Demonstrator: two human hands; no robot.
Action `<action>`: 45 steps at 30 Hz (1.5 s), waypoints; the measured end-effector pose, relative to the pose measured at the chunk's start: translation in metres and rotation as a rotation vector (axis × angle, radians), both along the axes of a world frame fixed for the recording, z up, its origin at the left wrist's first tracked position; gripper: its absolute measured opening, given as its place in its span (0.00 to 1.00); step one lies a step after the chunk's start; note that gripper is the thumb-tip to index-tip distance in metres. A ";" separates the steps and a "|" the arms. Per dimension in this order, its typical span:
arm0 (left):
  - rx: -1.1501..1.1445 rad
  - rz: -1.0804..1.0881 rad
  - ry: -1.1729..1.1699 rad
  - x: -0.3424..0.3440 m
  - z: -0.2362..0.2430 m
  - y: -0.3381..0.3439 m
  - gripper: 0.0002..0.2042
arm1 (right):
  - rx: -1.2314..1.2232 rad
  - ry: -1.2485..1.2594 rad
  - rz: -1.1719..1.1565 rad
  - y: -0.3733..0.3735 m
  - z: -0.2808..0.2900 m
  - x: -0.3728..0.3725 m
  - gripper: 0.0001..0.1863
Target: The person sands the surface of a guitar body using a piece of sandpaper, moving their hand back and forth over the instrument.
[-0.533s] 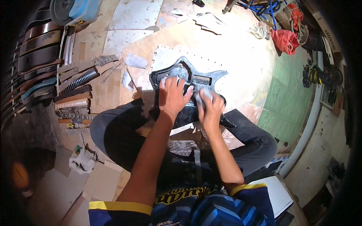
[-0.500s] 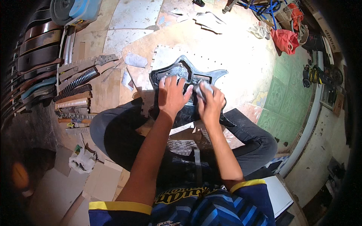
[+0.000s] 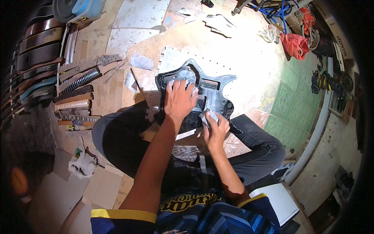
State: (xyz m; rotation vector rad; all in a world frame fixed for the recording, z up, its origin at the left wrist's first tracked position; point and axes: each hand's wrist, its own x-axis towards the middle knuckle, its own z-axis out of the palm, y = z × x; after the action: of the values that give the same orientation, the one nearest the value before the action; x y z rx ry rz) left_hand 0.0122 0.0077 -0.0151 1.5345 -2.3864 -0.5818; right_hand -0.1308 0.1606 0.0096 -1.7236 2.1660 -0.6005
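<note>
A black electric guitar body [image 3: 214, 95] with cut-out cavities and pointed horns lies flat in front of me. Its surface looks dull and streaked with whitish dust. My left hand [image 3: 180, 97] rests on its left part, fingers stretched out beside the large cavity. Near the lower right edge of the body, my right hand [image 3: 217, 128] pinches a folded grey piece of sandpaper [image 3: 204, 115] against the surface. My palm and fingers partly cover the sandpaper.
A pale foam mat [image 3: 171, 54] with notched edges lies under the body. Guitar necks [image 3: 83, 80] are lined up at the left, by a rack of guitar bodies [image 3: 39, 43]. Sandpaper scraps [image 3: 141, 61] lie near the mat. A red cloth bag [image 3: 295, 45] sits at the far right.
My right hand has slid with the sandpaper toward me, from the middle of the body to its lower right, baring the cavities. My left hand stays nearly in place.
</note>
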 end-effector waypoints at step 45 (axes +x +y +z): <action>0.017 0.029 -0.026 -0.001 -0.001 0.002 0.13 | -0.040 0.013 -0.034 -0.083 0.002 -0.005 0.29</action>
State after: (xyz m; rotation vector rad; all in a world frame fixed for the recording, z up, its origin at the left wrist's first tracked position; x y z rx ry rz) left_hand 0.0115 0.0100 -0.0160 1.5910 -2.3800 -0.5803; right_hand -0.1361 0.0781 0.0115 -1.7185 2.2106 -0.6469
